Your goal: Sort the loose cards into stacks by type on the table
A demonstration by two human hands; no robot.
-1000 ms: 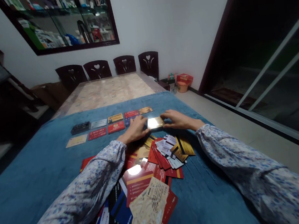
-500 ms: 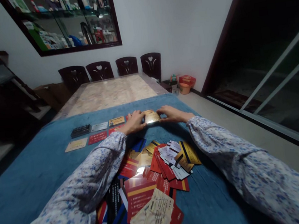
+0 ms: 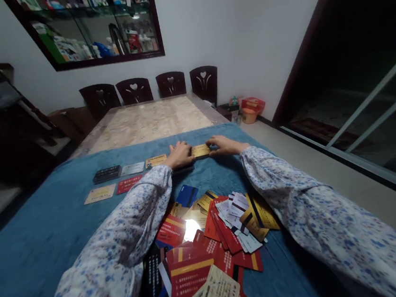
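Note:
A gold card, which looks thick enough to be a small stack, lies at the far side of the blue cloth. My left hand grips its left edge and my right hand its right edge, fingers closed on both sides. Left of my hands are laid-out cards: a black stack, a silver card, a yellow card, a cream card and a red card. My left hand and sleeve partly cover this group. Nearer to me spreads a loose heap of red cards, with blue, white and gold ones among them.
Blue cloth covers the near part of the marble-topped table. Several dark chairs stand at its far end. An orange bucket sits on the floor to the right, and a glass-shelved cabinet is set in the wall.
The view has shifted slightly. Both hands stay at the gold card, whose bright glare has faded as it settles flatter. More of the blue card in the heap shows.

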